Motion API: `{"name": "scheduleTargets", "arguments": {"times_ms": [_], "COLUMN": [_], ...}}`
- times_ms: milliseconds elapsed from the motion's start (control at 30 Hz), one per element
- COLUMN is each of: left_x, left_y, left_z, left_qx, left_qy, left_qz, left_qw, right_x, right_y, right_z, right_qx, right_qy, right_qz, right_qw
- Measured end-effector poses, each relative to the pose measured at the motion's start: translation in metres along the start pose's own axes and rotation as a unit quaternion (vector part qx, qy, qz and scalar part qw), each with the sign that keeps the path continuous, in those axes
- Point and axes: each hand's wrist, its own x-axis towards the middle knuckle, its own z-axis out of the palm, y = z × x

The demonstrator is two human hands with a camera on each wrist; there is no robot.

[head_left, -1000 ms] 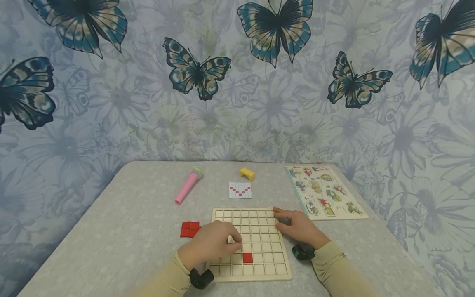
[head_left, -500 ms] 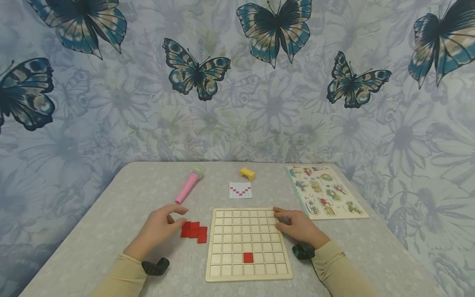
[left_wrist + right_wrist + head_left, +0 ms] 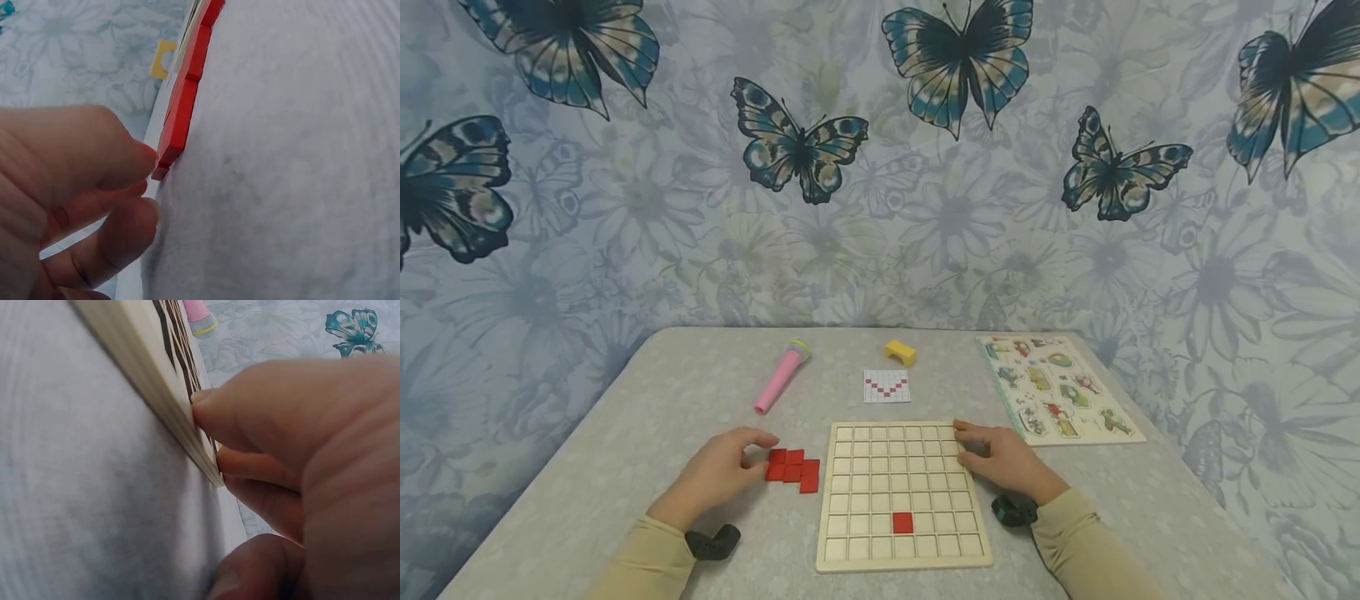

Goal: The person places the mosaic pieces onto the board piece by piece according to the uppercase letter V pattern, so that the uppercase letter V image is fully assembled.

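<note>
Red square tiles (image 3: 793,465) lie in a flat cluster left of the pale wooden grid board (image 3: 922,558). At the cluster's left end is my left hand (image 3: 715,471), thumb and forefinger apart at the outermost tile. In the left wrist view, the fingertips (image 3: 134,162) are right at the tile row's near end (image 3: 178,125). One red tile (image 3: 902,522) sits in a cell in the board's second row from the front. My right hand (image 3: 1006,457) rests at the board's far right corner, thumb and forefinger touching the edge, as the right wrist view of the board's side (image 3: 150,381) shows.
Behind the board lies a small card (image 3: 887,386) with a red stepped V pattern. A yellow arch block (image 3: 900,352) sits beyond it. To the left lies a pink toy microphone (image 3: 781,377), and at the far right a picture puzzle board (image 3: 1060,387).
My left hand has gone from over the board leftward to the red tile cluster, then lowered its fingertips to the outermost tile. The right hand has stayed at the board's corner.
</note>
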Motion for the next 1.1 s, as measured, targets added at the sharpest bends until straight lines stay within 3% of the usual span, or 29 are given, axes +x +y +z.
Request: {"name": "scheduleTargets", "arguments": {"times_ms": [500,1100], "left_x": [-0.0007,0.0014], "left_y": [0.0002,-0.0031], "left_z": [0.0005,0.0027], "left_qx": [0.026,0.014], "left_qy": [-0.001,0.007], "left_qz": [0.005,0.017], "left_qw": [0.9996,0.9997], "right_x": [-0.0005,-0.0001], "right_y": [-0.0007,-0.0007], "right_z": [0.0003,0.0006], "right_qx": [0.011,0.004], "right_qy": [-0.002,-0.005], "right_qz": [0.01,0.014], "right_qw": [1.0,1.0]}}
